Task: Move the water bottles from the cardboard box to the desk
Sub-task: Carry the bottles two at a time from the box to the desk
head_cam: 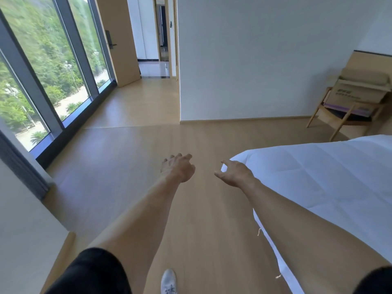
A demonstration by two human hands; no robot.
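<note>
Bare wooden floor [131, 166] stretches ahead of both outstretched arms, open from the window wall [42, 81] on the left to the white bed [318, 177] on the right. The bed's corner lies just beside the right hand [234, 174] and closes off that side. Straight ahead a white wall [254, 60] blocks the way; left of it a passage runs to an open door [121, 39]. The cardboard box [360, 90] sits on a wooden chair [339, 119] in the far right corner, apparently reachable through the floor gap between bed and wall.
</note>
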